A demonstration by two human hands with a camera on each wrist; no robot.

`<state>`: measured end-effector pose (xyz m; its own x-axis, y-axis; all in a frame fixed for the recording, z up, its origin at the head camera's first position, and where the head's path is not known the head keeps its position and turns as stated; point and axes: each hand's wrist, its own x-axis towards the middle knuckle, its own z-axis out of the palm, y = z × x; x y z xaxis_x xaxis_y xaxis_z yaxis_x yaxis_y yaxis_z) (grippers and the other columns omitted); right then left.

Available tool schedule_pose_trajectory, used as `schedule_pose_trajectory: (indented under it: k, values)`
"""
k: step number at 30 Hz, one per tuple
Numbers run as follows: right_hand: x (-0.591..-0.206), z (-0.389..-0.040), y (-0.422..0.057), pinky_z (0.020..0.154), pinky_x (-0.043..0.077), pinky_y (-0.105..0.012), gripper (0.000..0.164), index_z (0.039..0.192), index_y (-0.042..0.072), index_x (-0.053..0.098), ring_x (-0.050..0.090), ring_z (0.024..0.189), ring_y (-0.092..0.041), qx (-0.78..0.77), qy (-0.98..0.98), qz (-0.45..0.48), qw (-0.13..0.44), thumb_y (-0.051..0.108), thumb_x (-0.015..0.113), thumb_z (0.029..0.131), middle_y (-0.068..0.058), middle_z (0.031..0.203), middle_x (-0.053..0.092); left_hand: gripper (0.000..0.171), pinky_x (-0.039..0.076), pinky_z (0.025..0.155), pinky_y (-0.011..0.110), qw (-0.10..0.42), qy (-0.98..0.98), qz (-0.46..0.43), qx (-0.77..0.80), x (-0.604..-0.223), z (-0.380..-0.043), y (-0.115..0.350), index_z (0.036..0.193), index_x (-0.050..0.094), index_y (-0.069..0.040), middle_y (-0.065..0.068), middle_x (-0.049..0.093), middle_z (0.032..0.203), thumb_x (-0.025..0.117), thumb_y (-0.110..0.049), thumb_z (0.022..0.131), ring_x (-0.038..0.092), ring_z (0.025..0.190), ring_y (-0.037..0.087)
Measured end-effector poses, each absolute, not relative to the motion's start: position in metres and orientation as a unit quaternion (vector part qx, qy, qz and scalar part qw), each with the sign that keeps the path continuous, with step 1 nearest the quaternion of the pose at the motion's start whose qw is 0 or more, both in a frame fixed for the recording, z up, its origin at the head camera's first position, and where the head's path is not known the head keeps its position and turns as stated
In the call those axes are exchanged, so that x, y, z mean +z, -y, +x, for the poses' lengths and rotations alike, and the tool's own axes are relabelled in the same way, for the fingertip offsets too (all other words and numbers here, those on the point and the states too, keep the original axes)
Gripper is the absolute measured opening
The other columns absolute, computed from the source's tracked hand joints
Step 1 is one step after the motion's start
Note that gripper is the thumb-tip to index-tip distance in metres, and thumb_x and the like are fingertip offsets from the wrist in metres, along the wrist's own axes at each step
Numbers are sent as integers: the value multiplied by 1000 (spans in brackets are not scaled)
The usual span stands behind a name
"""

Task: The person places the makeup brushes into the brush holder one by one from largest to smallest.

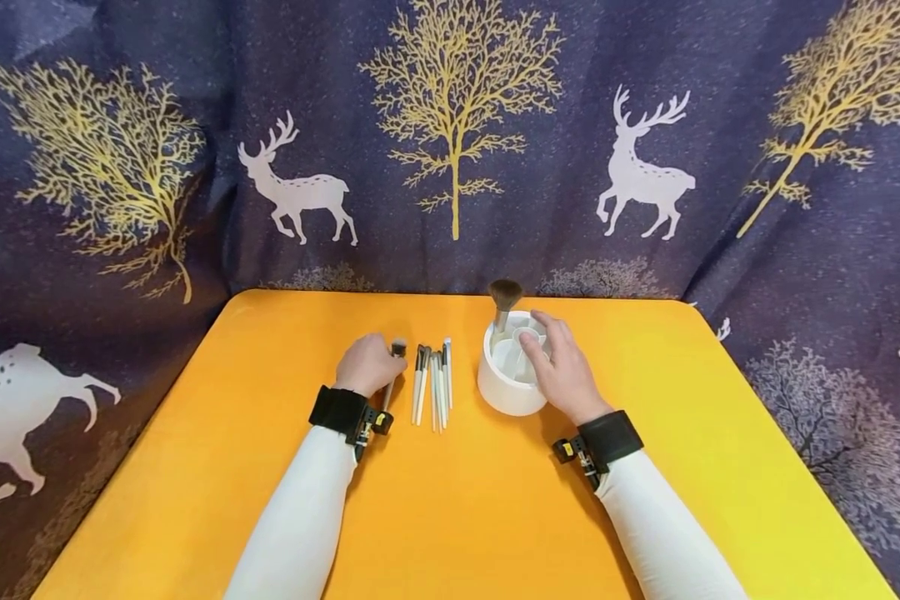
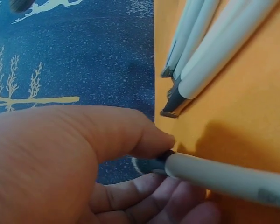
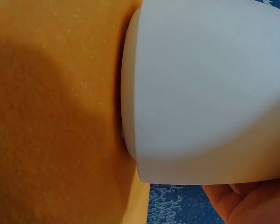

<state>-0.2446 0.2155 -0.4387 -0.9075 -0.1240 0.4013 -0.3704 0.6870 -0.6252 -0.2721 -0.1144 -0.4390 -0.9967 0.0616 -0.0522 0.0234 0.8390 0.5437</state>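
White-handled brush [image 2: 228, 178] in left grip [image 1: 369, 365]

Deer-print cloth [image 1: 536, 200] behind orange table [image 1: 480, 500]

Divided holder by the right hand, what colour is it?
White; the holder shows best in the head view.

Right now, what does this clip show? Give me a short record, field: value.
Left grip: pinches a brush near its bristle end
Right grip: holds the white holder at its right side
Holder contents: one dark-bristled brush, bristles up
Loose brushes: side by side on the orange table, between left grip and white holder
Backdrop: dark cloth with deer and trees
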Motion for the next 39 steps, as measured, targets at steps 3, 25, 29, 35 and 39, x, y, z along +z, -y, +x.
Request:
schedule_pose_trajectory:
  k: [3, 25, 29, 35, 39]
  values:
    - [-438, -245, -215, 95, 44, -52, 62, 150, 18, 36, 50, 117, -27, 372, 902, 138, 170, 57, 40, 102, -11, 139, 46, 37, 27, 41, 31, 14, -956, 23, 292, -438, -274, 115, 62, 52, -13, 0, 34, 53, 66, -32, 90, 43, 44, 22]
    - [-440, -245, -214, 94, 43, -51, 60, 150, 21, 36, 50, 115, -26, 367, 905, 130, 172, 57, 39, 102, -9, 138, 46, 18, 42, 61, 36, -161, -909, 45, 383, -409, -269, 105, 92, 62, -12, 2, 62, 82, 63, -30, 91, 54, 66, 20]
    - [-440, -244, -215, 93, 43, -53, 58, 150, 21, 36, 50, 115, -28, 365, 904, 137, 177, 55, 40, 103, -11, 138, 46, 18, 44, 66, 36, -180, -900, 53, 394, -405, -266, 102, 95, 63, -12, 1, 62, 85, 63, -29, 91, 56, 72, 17]
    - [-438, -244, -216, 90, 44, -51, 59, 151, 22, 36, 51, 110, -26, 369, 903, 137, 173, 55, 40, 103, -11, 137, 47, 19, 44, 66, 36, -197, -886, 64, 415, -401, -264, 96, 97, 61, -13, -1, 61, 85, 64, -32, 92, 55, 71, 16]
    - [-439, -244, -216, 87, 45, -50, 59, 150, 22, 37, 51, 105, -26, 370, 903, 134, 174, 56, 40, 102, -10, 134, 48, 21, 45, 67, 35, -206, -876, 74, 429, -399, -261, 91, 99, 61, -14, -2, 62, 86, 65, -33, 92, 55, 71, 14]
